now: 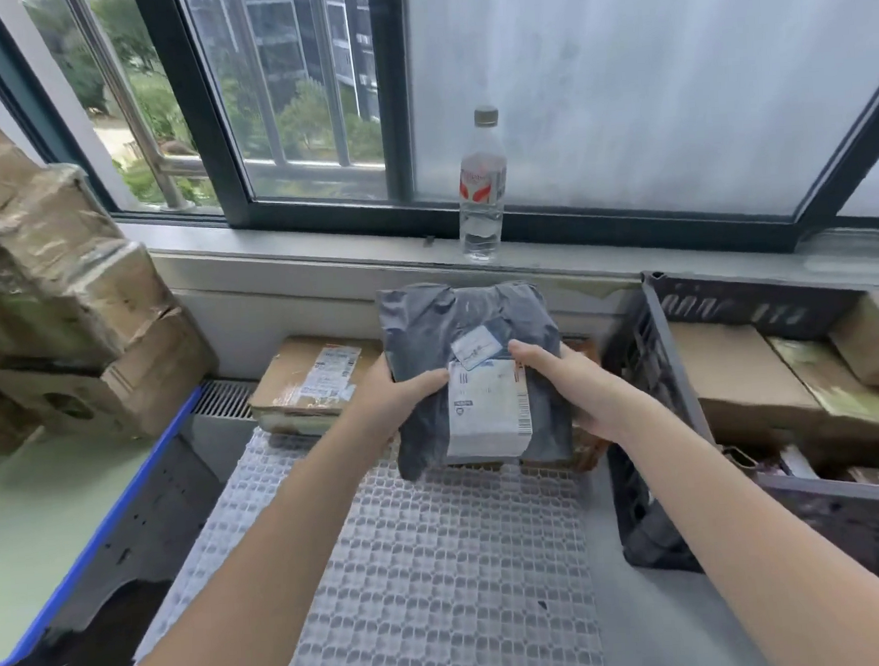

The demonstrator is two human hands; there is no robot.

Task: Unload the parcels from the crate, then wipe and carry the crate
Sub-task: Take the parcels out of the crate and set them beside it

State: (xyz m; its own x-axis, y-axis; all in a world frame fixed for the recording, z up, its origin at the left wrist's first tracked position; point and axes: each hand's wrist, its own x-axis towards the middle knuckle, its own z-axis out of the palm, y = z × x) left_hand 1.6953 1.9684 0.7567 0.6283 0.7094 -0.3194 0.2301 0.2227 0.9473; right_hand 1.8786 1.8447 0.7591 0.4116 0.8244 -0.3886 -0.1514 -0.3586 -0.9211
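1. Left hand (397, 394) grips the left edge of a grey parcel (473, 372), thumb on top by the white label (488, 412), fingers underneath and out of sight.
2. Right hand (567, 386) grips the parcel's right edge, thumb over the top, fingers beneath.
3. The parcel is a grey poly bag, held flat between both hands at frame centre, above the far end of a white mesh mat (430, 554). Whether its underside touches anything cannot be told.
4. A brown item shows just under the parcel's near and right edges; its nature cannot be told.
5. A flat carton (307, 384) with a printed label lies on the mat at 9 o'clock from the parcel, just beside the left hand.
6. The dark crate (653, 407) stands at 3 o'clock from the parcel, near the right hand. It holds several brown boxes (738, 376).
7. A stack of taped cardboard boxes (59, 299) sits at 9 to 10 o'clock, well apart, on a pale surface (37, 517) with a blue rim.
8. A clear water bottle (482, 186) stands upright on the window sill (319, 257) at 12 o'clock, beyond the parcel.
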